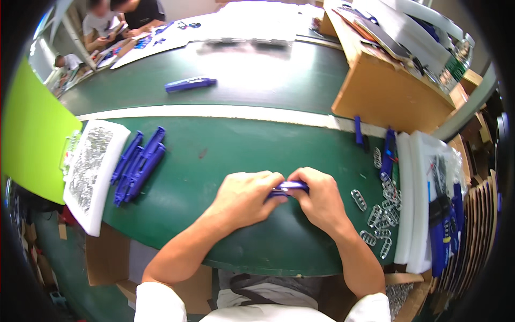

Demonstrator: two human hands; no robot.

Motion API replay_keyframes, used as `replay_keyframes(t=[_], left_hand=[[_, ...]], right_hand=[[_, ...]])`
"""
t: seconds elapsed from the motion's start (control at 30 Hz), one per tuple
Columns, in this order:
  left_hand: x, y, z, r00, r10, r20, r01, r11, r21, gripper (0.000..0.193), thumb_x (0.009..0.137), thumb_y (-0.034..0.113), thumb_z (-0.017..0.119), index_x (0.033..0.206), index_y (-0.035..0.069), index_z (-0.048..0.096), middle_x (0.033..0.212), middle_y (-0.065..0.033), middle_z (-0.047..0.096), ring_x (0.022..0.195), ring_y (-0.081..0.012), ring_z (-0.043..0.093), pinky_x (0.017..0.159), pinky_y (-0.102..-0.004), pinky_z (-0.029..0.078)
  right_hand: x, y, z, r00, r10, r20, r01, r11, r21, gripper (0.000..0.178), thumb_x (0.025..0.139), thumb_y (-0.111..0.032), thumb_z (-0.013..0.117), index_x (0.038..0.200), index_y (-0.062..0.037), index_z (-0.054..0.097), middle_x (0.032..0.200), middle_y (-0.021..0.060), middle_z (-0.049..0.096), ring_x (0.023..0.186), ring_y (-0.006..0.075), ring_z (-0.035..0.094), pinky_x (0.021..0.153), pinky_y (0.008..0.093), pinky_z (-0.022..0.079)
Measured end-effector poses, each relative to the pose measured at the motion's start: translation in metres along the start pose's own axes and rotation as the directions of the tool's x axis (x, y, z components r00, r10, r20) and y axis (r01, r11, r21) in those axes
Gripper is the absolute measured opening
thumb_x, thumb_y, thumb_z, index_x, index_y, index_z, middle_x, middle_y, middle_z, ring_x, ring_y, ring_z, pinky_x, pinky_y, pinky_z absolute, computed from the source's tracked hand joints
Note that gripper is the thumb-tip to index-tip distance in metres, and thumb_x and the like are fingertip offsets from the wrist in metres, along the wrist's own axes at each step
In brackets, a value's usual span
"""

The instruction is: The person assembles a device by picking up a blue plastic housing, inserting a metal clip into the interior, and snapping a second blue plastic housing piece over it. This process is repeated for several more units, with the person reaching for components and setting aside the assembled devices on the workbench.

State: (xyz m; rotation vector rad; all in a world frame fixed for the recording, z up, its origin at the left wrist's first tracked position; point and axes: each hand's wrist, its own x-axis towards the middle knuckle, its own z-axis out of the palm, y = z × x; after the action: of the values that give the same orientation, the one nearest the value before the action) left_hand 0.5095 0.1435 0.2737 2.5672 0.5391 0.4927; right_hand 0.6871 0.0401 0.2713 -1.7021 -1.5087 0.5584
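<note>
Near the front middle of the green table, both my hands are closed on one blue plastic casing (292,185), which has a paler, shiny strip along it. My left hand (248,196) pinches its left end between thumb and fingers. Around its right end curl the fingers of my right hand (320,199). Much of the casing is hidden by my fingers. To the right of my right hand lie several small clear oval pieces (382,216) in a loose pile. Several long blue casings (140,165) are grouped on the left.
A white foam tray (119,131) of small shiny parts stands at the left edge. Foam strips (406,204) and a wooden box (394,88) bound the right side. One blue casing (190,83) lies beyond the white strip (225,111). Other people sit at the far left.
</note>
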Motion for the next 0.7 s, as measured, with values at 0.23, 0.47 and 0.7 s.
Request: replay_keyframes(t=[0.23,0.47,0.7], left_hand=[[-0.005,-0.005,0.0,0.998,-0.007,0.066,0.006,1.0,0.011,0.013,0.096,0.015,0.067,0.104,0.005,0.061,0.092,-0.0109,0.069,0.088,-0.0327,0.071,0.072,-0.0446,0.055],[0.0,-0.002,0.007,0.998,-0.04,0.043,0.036,0.996,0.082,0.012,0.095,0.014,0.065,0.104,0.006,0.063,0.086,-0.0112,0.071,0.081,-0.0346,0.072,0.068,-0.0473,0.056],[0.001,-0.003,0.003,0.993,-0.111,0.04,0.112,0.994,-0.006,0.014,0.096,0.016,0.065,0.107,0.007,0.066,0.093,-0.0124,0.074,0.085,-0.0351,0.072,0.073,-0.0465,0.055]], right_hand=[[-0.007,-0.012,0.011,0.986,-0.14,-0.094,0.117,0.97,-0.215,0.016,0.083,0.001,0.075,0.098,-0.0035,0.071,0.091,0.0124,0.069,0.081,0.036,0.069,0.072,0.0455,0.055],[-0.005,-0.004,0.008,0.977,-0.176,-0.123,0.13,0.941,-0.312,0.014,0.085,-0.004,0.076,0.098,-0.0049,0.071,0.092,0.0112,0.071,0.082,0.0351,0.07,0.074,0.0448,0.055],[-0.004,-0.001,0.005,0.988,-0.132,-0.076,0.122,0.985,-0.124,0.013,0.094,-0.013,0.073,0.105,-0.0062,0.072,0.095,0.0106,0.072,0.084,0.0342,0.07,0.075,0.0435,0.056]])
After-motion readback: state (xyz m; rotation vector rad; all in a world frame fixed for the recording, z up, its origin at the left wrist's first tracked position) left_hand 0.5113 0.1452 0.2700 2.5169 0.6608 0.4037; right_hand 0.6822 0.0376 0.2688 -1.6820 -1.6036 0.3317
